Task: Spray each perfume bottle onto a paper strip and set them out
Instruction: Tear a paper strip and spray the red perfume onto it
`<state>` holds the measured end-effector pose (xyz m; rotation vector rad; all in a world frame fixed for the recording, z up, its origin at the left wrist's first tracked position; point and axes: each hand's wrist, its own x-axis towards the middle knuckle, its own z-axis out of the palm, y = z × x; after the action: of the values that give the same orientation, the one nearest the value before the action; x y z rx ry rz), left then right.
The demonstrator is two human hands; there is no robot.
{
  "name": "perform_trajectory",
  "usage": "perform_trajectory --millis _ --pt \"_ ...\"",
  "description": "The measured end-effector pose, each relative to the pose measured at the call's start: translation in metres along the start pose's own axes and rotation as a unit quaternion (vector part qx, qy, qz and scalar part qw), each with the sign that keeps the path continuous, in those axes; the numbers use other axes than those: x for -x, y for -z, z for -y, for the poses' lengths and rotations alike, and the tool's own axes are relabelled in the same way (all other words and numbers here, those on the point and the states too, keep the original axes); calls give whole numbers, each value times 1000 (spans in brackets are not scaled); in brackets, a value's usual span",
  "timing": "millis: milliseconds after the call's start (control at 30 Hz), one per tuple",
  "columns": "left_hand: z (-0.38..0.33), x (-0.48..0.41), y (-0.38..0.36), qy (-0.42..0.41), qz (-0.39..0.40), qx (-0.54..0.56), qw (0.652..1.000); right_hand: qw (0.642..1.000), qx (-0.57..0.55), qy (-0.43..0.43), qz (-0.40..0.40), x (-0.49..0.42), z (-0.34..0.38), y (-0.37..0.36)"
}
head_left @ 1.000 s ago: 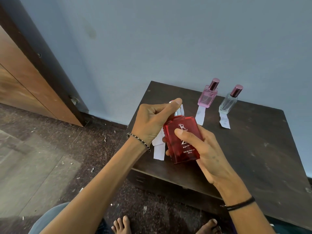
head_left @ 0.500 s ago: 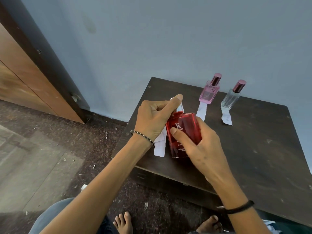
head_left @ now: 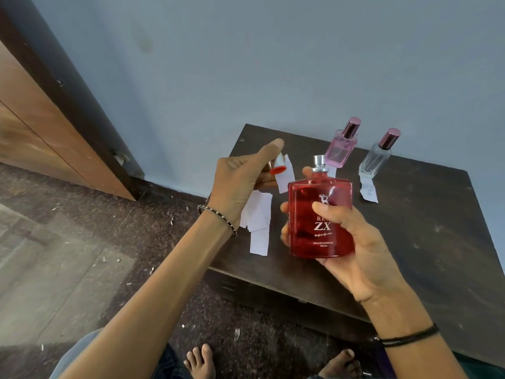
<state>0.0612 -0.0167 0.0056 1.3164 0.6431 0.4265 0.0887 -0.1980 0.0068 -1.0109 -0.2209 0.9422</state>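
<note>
Above the dark bench point(head_left: 426, 242), the right hand point(head_left: 363, 250) grips the upright red perfume bottle point(head_left: 321, 220), nozzle up; the left hand point(head_left: 240, 184) pinches its cap point(head_left: 278, 166).

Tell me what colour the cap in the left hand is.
Silver cap with a red rim, head view.

Home room: wooden door point(head_left: 41, 127), bare feet point(head_left: 200, 361).

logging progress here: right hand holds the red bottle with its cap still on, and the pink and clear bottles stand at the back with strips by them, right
Not quite: the head view shows the red bottle uncapped, its silver nozzle bare, and the cap in the left hand. The rest holds: the right hand holds it, and the pink bottle and clear bottle stand at the back with strips by them.
</note>
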Motion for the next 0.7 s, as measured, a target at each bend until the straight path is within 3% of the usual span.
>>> perform_trajectory --millis 200,333,467,533,600,700 --pt "-1 2 0 8 29 -9 1000 986 -145 -14 77 -1 1 3" --pt "0 0 0 16 38 -24 999 989 -122 1 85 -1 0 10" --pt "-1 -1 2 23 25 -19 999 998 27 53 6 -2 3 7" --pt "-1 -2 4 32 32 -9 999 986 142 73 -50 -3 4 6" --pt "-1 -1 4 35 46 -15 998 942 302 90 -111 -4 2 9" --pt "1 2 2 39 62 -36 997 845 493 140 -149 -7 -6 16"
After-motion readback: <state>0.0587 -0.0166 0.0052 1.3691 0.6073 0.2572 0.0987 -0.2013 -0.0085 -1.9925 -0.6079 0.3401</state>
